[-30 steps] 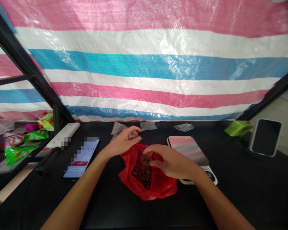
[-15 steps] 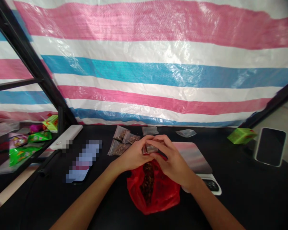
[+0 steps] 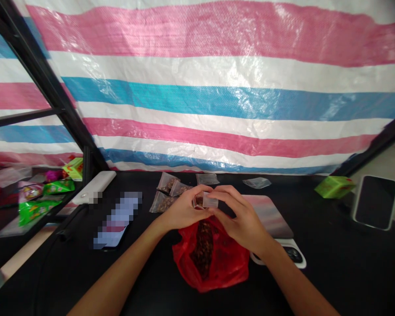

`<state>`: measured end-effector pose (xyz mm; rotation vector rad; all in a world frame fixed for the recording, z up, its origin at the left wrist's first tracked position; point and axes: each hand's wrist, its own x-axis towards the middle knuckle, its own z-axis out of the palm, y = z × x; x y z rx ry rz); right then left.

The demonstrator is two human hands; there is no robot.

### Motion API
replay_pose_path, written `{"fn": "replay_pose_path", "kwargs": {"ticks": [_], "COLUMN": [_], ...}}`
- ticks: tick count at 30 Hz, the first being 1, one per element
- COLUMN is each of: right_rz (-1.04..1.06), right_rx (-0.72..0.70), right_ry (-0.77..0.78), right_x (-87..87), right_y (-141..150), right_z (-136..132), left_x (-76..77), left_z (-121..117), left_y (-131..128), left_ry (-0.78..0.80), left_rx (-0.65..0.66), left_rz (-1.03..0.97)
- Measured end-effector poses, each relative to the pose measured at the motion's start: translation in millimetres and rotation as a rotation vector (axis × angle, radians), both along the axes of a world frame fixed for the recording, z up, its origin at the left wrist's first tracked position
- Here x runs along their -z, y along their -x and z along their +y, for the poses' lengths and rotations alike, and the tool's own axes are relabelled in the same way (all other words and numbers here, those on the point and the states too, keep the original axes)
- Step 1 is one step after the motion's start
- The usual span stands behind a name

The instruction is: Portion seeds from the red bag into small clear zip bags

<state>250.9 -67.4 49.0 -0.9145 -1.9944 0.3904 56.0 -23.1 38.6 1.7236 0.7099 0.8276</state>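
A small clear zip bag (image 3: 210, 200) is held between my two hands above the red plastic bag. Its mouth looks open, and some brown bits show inside. My left hand (image 3: 183, 208) wraps round its left side, thumb and fingers closed on it. From the right, my right hand (image 3: 242, 217) curves in with its fingertips at the bag's right edge. Below them the open red plastic bag (image 3: 230, 263) lies on the table, with a heap of small dark brown pieces (image 3: 202, 254) like seeds or grains inside.
Several filled zip bags (image 3: 163, 202) lie beyond my left hand. Flat zip bags (image 3: 207, 179) are farther back. A phone (image 3: 120, 224) lies left; a pinkish flat case (image 3: 270, 215) is to the right. A green box (image 3: 335, 187) and upright white-framed device (image 3: 375, 202) stand far right.
The zip bag's mouth has come into clearer view between my hands, and my right fingers have shifted slightly away from the left ones. The view has shifted a little.
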Motion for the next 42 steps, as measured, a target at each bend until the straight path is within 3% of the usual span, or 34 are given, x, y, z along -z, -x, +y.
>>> {"fn": "replay_pose_path", "kwargs": {"ticks": [6,11,17,23,32,37,42], "right_rz": [0.053,-0.097,-0.493,-0.519,-0.566,-0.528,-0.496], "right_rx": [0.075,-0.073,-0.104,-0.11,-0.081,-0.091,-0.107], "right_ry": [-0.073,0.022,0.162,0.192,0.264,0.35,0.345], "right_x": [-6.4,-14.6,-2.0,5.3,2.1,4.0,2.4], "right_y": [-7.1,-11.6,-4.2,-4.5,-10.0,-11.5,-10.1], "right_z": [-0.5,-4.9,-4.8,-2.3,-2.1,-2.8,-4.0], "left_x": [-6.5,-9.1,-9.9,1.6,3.6,-0.2,-0.7], "left_z": [2.8,13.3,11.7,6.2,7.5,4.5,3.9], "left_y": [2.9,18.5,33.4,33.1,17.7,17.0,17.5], "left_ry": [-0.019,-0.073,-0.074,-0.065,0.061,0.2,0.223], "left_rx": [-0.033,-0.147,-0.067,0.053,0.004,0.062,0.075], "left_rz": [0.01,0.152,0.502,0.747,0.573,0.495,0.47]}}
